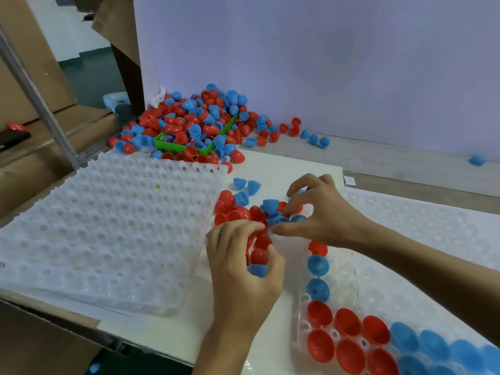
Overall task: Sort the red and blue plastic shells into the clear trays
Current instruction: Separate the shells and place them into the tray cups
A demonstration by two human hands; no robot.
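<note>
Shells in red and blue lie everywhere on this bench, and the person works 2 bare hands in a small loose cluster point(243, 209) of them at the middle of the white board point(284, 169). Left hand point(240, 263) is curled around several stacked red shells point(260, 249) with a blue shell point(257, 269) at the bottom of the stack, fingers and thumb closed on them. Right hand point(322, 212) reaches across with its fingers arched over the cluster, fingertips down among blue shells point(270, 207); I cannot tell whether it actually pinches one or only touches them. To the left sits a clear tray point(108, 226) of dimpled cups, tilted a little, with 1 small yellow speck point(157, 186) on it. To the right lies another clear tray point(433, 226), passing under the right forearm, with red shells point(349, 336) and blue shells point(317, 277) seated open side up along its near edge, and more blue ones point(433, 347) at the bottom right. Far back against the pale wall panel point(324, 63), a big mixed heap point(194, 123) spills over a green bin point(189, 147). A few strays lie along the wall, 1 blue shell point(477, 160) well apart at the right. Cardboard boxes point(32, 77) stand at the left.
</note>
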